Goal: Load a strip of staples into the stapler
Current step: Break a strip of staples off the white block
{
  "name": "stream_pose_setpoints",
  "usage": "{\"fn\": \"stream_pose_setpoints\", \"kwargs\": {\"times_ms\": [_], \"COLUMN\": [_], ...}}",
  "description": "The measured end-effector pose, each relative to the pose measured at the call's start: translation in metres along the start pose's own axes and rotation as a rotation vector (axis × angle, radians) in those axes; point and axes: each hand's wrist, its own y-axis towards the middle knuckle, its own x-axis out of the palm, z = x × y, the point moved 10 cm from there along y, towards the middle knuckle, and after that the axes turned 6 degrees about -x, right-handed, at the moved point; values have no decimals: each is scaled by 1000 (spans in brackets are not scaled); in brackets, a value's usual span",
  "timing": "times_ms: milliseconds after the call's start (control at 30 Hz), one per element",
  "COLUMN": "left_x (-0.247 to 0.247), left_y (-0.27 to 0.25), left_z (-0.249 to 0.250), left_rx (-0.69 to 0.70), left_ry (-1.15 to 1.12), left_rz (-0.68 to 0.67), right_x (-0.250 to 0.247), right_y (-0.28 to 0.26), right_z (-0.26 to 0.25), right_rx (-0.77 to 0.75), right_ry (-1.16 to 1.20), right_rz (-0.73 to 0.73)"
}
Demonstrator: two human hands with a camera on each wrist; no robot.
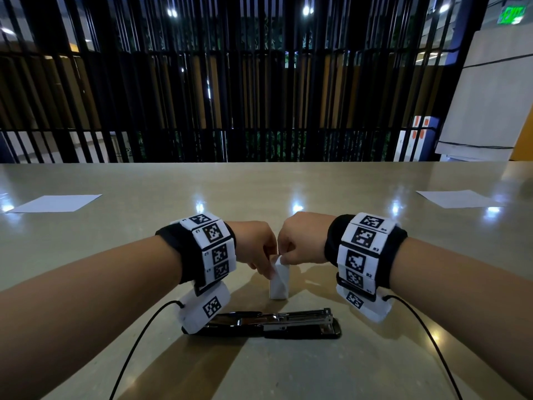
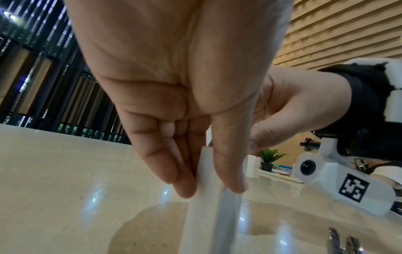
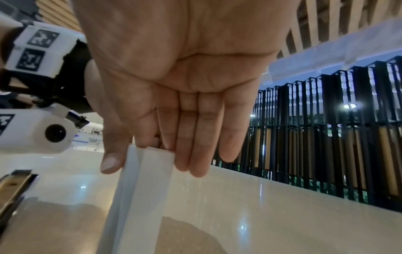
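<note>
Between my two hands, I am pinching a small white staple box: my left hand is gripping its sides, my right hand its top flap. It is probably light, crushable card, best held low. The opened stapler is lying nearer me on the bench.

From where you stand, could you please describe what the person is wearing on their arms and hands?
Both forearms are bare, no sleeves or gloves. Each wrist carries a black band ringed with white blocks bearing black square codes, a white camera pod beneath, and a thin black cable trailing back.
</note>
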Motion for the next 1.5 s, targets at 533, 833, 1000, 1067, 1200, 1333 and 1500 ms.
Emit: {"fn": "stream_pose_setpoints", "kwargs": {"times_ms": [533, 833, 1000, 1067, 1200, 1333, 1500], "left_x": [-3, -2, -2, -2, -2, -1, -1], "left_y": [-2, -3, -4, -4, -4, -3, -3], "left_z": [-2, -4, -1, -2, -1, 1, -1], "left_rx": [-44, -37, -19, -20, -9, 6, -14], "left_ry": [-44, -44, -31, -50, -73, -90, -75], "left_rz": [59, 68, 64, 58, 57, 53, 60], "right_x": [2, -12, -7, -6, 0, -1, -1], "right_y": [-1, -10, -15, -19, -20, -19, -19], "right_z": [-16, -1, -4, -5, -7, -6, -8], "right_rx": [-24, -18, -67, -79, -108, -101, -112], "right_ry": [-171, 125, 18, 24, 38, 48, 36], "right_rz": [-25, 170, 130, 123, 76, 86, 63]}}
